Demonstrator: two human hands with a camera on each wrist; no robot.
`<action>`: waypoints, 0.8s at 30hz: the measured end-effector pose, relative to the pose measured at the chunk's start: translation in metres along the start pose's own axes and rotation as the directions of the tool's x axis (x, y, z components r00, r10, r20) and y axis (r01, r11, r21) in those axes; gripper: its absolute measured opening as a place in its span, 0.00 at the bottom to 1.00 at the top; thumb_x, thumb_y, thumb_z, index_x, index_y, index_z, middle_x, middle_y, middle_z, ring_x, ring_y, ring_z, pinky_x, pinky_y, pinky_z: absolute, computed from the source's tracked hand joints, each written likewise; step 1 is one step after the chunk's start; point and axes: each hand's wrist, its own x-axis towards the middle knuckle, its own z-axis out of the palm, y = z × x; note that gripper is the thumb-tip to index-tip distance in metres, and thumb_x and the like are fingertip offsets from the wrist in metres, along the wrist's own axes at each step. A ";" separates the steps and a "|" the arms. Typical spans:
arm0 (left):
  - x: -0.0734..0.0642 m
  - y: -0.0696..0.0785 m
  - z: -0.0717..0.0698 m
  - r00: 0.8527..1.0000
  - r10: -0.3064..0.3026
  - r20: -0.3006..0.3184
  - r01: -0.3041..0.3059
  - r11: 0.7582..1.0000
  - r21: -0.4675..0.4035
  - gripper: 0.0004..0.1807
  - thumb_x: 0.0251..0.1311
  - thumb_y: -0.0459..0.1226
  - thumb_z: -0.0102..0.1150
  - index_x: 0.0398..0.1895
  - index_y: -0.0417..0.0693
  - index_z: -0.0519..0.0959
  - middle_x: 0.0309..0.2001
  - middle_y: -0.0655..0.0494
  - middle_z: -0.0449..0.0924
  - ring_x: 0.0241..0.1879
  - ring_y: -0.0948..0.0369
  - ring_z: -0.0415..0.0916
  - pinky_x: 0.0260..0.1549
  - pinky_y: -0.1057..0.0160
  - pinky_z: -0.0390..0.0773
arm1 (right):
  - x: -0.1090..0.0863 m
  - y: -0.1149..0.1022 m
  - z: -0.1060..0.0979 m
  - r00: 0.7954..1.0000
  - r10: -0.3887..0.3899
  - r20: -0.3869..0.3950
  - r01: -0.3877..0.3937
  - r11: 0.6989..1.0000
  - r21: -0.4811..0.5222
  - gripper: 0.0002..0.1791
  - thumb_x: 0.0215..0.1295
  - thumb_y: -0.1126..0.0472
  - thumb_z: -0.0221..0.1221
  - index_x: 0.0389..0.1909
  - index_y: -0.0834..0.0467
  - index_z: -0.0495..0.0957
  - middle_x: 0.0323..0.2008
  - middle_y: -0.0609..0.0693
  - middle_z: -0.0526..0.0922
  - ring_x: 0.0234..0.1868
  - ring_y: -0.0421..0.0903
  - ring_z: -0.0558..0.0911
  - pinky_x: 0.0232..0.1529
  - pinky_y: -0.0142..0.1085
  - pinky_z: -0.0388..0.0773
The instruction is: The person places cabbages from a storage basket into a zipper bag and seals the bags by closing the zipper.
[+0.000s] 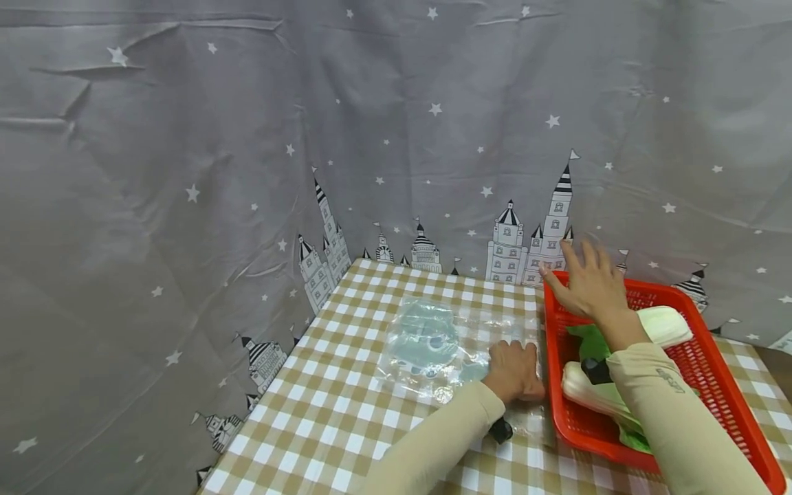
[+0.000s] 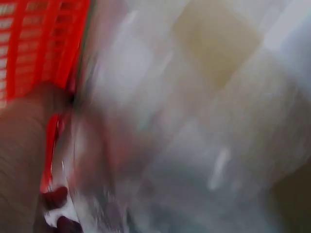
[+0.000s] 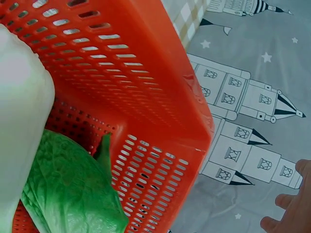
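Observation:
My left hand (image 1: 515, 371) is over the right part of a clear plastic bag (image 1: 427, 340) with a pale blue-green print, lying flat on the table beside the basket. In the left wrist view its thumb and fingertips stand apart at the bag's edge, and blur hides the exact contact. My right hand (image 1: 590, 285), fingers spread, hovers above the far left corner of a red plastic basket (image 1: 736, 385) and holds nothing. Inside the basket lie bok choy: one with a white base (image 1: 665, 326) at the back, another (image 1: 594, 392) nearer. The right wrist view shows a green leaf (image 3: 73, 189) close up.
A brown-and-white checked cloth (image 1: 328, 405) covers the table. Behind it and to the left hangs a grey curtain (image 1: 216, 172) with stars and castles. The basket's raised rim (image 1: 699, 302) stands near the back curtain.

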 end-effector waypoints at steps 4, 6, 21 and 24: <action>-0.008 0.009 -0.002 0.998 -0.049 0.041 0.046 0.997 0.064 0.28 0.46 0.66 0.59 0.46 0.64 0.74 0.39 0.58 0.74 0.39 0.56 0.71 0.30 0.55 0.68 | -0.003 0.002 0.004 1.000 0.002 0.020 -0.002 1.000 0.001 0.46 0.69 0.29 0.37 0.76 0.56 0.49 0.72 0.71 0.46 0.68 0.76 0.47 0.58 0.75 0.45; -0.011 0.011 -0.004 0.995 -0.081 0.059 0.076 0.994 0.082 0.28 0.47 0.66 0.58 0.46 0.63 0.75 0.39 0.57 0.73 0.39 0.55 0.70 0.30 0.55 0.68 | -0.003 0.002 0.006 0.999 0.006 0.032 -0.006 1.000 0.002 0.46 0.69 0.29 0.37 0.77 0.55 0.48 0.73 0.70 0.45 0.68 0.76 0.46 0.58 0.75 0.45; -0.013 -0.006 -0.002 0.991 -0.133 -0.006 0.133 0.989 0.064 0.16 0.51 0.57 0.63 0.22 0.58 0.77 0.21 0.60 0.75 0.21 0.63 0.72 0.17 0.57 0.68 | -0.009 -0.001 0.016 0.996 -0.001 0.088 0.002 1.000 -0.005 0.46 0.69 0.28 0.36 0.75 0.58 0.51 0.71 0.72 0.46 0.67 0.75 0.49 0.56 0.74 0.53; -0.013 -0.014 -0.003 0.992 -0.125 -0.011 0.125 0.992 0.003 0.12 0.46 0.53 0.68 0.20 0.60 0.78 0.20 0.61 0.76 0.21 0.63 0.73 0.16 0.58 0.69 | -0.011 -0.005 0.017 0.995 -0.014 0.094 0.014 1.000 -0.003 0.45 0.70 0.29 0.36 0.75 0.58 0.51 0.71 0.72 0.47 0.67 0.75 0.49 0.57 0.73 0.53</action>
